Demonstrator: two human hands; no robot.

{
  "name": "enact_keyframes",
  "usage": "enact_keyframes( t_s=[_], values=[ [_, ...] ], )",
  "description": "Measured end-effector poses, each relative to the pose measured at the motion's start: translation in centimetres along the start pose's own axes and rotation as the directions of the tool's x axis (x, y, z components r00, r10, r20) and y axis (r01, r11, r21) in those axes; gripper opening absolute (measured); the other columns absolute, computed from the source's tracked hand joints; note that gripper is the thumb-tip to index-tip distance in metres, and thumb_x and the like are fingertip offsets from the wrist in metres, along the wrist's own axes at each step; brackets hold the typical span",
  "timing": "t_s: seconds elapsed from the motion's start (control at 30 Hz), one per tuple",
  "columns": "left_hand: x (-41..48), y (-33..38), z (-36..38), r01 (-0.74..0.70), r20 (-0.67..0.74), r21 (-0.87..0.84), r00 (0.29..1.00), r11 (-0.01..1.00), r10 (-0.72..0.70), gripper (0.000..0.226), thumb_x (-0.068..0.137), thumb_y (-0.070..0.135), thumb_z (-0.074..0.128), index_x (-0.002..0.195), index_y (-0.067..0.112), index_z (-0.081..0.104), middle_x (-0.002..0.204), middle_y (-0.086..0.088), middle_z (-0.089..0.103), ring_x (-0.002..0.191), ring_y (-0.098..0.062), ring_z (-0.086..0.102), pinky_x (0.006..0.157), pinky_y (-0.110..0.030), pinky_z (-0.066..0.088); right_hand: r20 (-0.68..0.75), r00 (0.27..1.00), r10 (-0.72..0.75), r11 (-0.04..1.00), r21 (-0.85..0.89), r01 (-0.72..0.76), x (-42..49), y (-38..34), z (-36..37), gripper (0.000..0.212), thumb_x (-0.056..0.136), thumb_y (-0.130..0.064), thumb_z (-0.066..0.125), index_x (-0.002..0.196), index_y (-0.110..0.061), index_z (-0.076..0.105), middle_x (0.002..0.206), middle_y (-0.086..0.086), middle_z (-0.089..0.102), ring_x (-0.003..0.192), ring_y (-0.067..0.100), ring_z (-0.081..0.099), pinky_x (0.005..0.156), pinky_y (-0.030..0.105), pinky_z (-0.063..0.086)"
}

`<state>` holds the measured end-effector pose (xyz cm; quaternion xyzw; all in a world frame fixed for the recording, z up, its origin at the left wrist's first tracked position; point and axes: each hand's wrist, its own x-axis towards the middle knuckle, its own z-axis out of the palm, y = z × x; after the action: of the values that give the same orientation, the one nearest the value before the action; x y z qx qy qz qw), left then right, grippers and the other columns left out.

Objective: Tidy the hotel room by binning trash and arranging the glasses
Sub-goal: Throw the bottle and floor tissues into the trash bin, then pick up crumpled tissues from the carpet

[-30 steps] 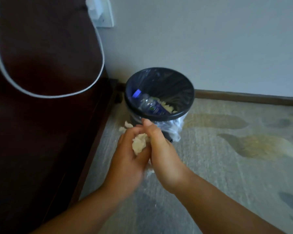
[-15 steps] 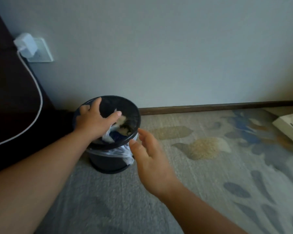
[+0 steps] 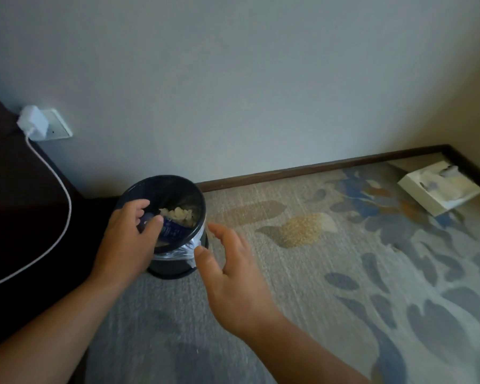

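Note:
A black bin [image 3: 178, 180] with a clear liner stands on the carpet against the wall. Inside it lie crumpled pale tissue [image 3: 178, 214] and a plastic bottle [image 3: 170, 230] with a blue label. My left hand [image 3: 126, 242] reaches over the bin's near-left rim, with fingers curled loosely down into the opening and the thumb against the bottle. I see nothing held in it. My right hand [image 3: 233, 270] hovers just right of the bin, palm turned inward, fingers spread, empty. No glasses are in view.
Dark wooden furniture [image 3: 17, 206] fills the left side, touching the bin's corner. A white charger [image 3: 32, 121] sits in a wall socket, and its cable [image 3: 65, 195] trails down over the furniture. An open tissue box [image 3: 438, 192] lies on the patterned carpet [image 3: 344, 273] at the far right corner.
Both hands held crumpled tissue together in front of the bin. The left hand then went over the bin and the tissue now lies inside. The right hand drew away empty.

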<state>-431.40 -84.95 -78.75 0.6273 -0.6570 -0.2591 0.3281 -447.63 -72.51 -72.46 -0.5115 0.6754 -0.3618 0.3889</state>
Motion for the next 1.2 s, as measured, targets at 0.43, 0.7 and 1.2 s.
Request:
enact_keyframes(
  t_s=[0.43,0.7,1.2],
  values=[
    [-6.0,39.5,-19.4,-0.252,0.201,0.047,0.950,0.967,0.238,0.054,0.085,0.050,0.047,0.134,0.029,0.040,0.129,0.000,0.046,0.120,-0.015,0.045,0.093,-0.032,0.040,-0.130,0.989,-0.064,0.996,-0.069,0.056,-8.8,-28.4,-26.1,0.052,0.089,-0.056,0.039,0.138,-0.038,0.035,0.141,-0.016,0.036,0.091,-0.023,0.042,0.069,0.007,0.031],
    [-8.5,53.2,-26.9,-0.398,0.237,0.118,0.901,0.910,0.363,0.055,0.088,0.051,0.045,0.138,0.029,0.035,0.139,-0.002,0.043,0.123,-0.019,0.042,0.089,-0.028,0.036,-0.239,0.962,-0.132,0.976,-0.201,0.084,-14.5,-38.5,-35.7,0.053,0.087,-0.059,0.038,0.137,-0.042,0.032,0.141,-0.018,0.035,0.093,-0.013,0.053,0.064,0.007,0.034],
    [-11.1,59.9,-29.4,-0.785,0.481,-0.078,0.510,0.614,0.713,0.059,0.090,0.058,0.036,0.138,0.024,0.038,0.137,-0.005,0.046,0.119,-0.022,0.045,0.093,-0.036,0.038,-0.704,0.710,0.024,0.943,-0.219,-0.249,-26.6,-43.8,-35.7,0.057,0.083,-0.063,0.035,0.136,-0.041,0.036,0.142,-0.015,0.035,0.105,0.001,0.050,0.081,0.018,0.038]
  ],
)
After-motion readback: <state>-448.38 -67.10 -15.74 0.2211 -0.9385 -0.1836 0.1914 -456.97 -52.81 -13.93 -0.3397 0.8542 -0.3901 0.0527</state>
